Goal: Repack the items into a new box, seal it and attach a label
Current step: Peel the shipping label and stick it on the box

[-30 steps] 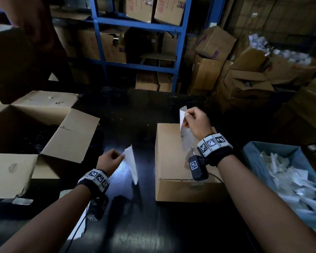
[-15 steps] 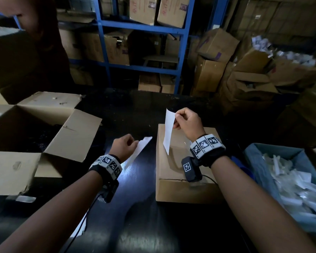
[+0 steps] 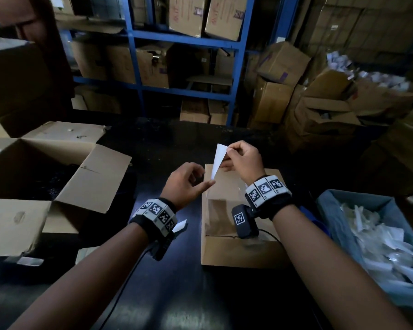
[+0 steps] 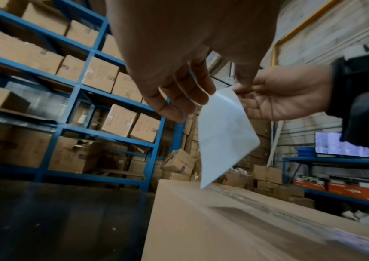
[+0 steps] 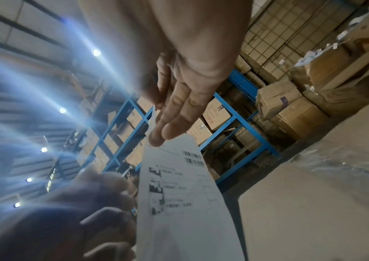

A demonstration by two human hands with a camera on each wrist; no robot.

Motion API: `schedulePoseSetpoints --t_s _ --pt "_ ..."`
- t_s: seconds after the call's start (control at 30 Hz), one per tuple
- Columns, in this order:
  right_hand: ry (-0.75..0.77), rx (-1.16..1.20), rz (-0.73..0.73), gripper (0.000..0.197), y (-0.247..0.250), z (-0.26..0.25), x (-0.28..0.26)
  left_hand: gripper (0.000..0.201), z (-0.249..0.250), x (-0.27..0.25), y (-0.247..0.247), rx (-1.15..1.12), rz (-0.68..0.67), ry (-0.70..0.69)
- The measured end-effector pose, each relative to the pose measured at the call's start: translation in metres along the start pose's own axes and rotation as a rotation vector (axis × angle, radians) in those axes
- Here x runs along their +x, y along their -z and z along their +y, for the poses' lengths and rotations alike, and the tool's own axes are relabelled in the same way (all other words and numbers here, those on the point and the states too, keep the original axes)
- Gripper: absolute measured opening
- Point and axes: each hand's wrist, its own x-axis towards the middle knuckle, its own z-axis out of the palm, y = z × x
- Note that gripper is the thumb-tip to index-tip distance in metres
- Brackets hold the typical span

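- Cardboard, in the head view: the new box (image 3: 236,225) lies shut on the dark worktop (image 3: 177,294), clear tape along its top seam, so I judge packing and sealing done. The right hand (image 3: 242,160) pinches the white label (image 3: 218,160) by its top corner above the box's 12 o'clock edge. The left hand (image 3: 185,184), fingers loose and apart, reaches toward the label's lower tip. At 9 o'clock stands an open carton (image 3: 65,177); at 3 o'clock, a blue bin (image 3: 332,210) of white scraps.
- Left wrist view: the label (image 4: 223,134) hangs with its tip just above the box (image 4: 245,229); whether they touch, I cannot tell.
- Right wrist view: the label's (image 5: 179,194) printed barcodes show. Sticking it down remains.
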Motion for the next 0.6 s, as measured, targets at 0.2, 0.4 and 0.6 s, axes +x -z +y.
schedulePoseSetpoints --t_s 0.2,0.4,0.6 --pt "-0.051 0.088 0.007 0.01 0.002 -0.007 -0.001 0.012 0.002 0.005 -0.011 0.047 0.048 -0.048" --pt "-0.039 0.116 -0.022 0.012 0.012 -0.002 -0.002 0.007 0.005 0.01 -0.012 -0.028 0.062 0.046" --pt "0.106 -0.221 0.098 0.013 0.03 0.026 -0.005 0.008 0.011 0.005 -0.012 -0.193 0.079 0.138"
